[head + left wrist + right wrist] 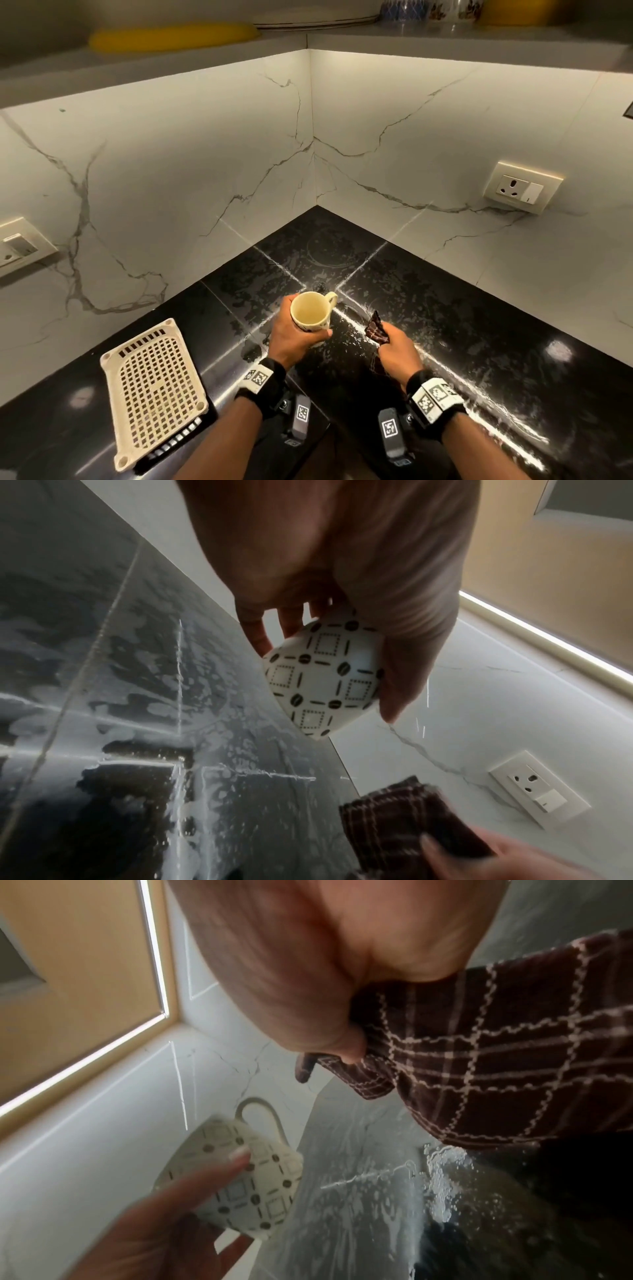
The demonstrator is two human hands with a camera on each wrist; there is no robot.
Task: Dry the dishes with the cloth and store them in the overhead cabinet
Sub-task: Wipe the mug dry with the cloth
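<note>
A cream mug (310, 310) with a dark grid pattern (322, 680) is held above the black countertop (479, 325), mouth up, handle pointing away to the right. My left hand (294, 334) grips it round the body, thumb across the front (219, 1175). My right hand (397, 349) holds a dark brown checked cloth (376, 329) a short way right of the mug, not touching it. In the right wrist view the cloth (496, 1069) hangs bunched from the palm. The mug's inside looks empty.
A cream perforated plastic rack (154, 390) lies on the counter at the left. Water streaks cover the counter. Wall sockets sit at left (17, 246) and right (520, 188). Above, a shelf (445, 37) carries a yellow dish (171, 36) and several cups.
</note>
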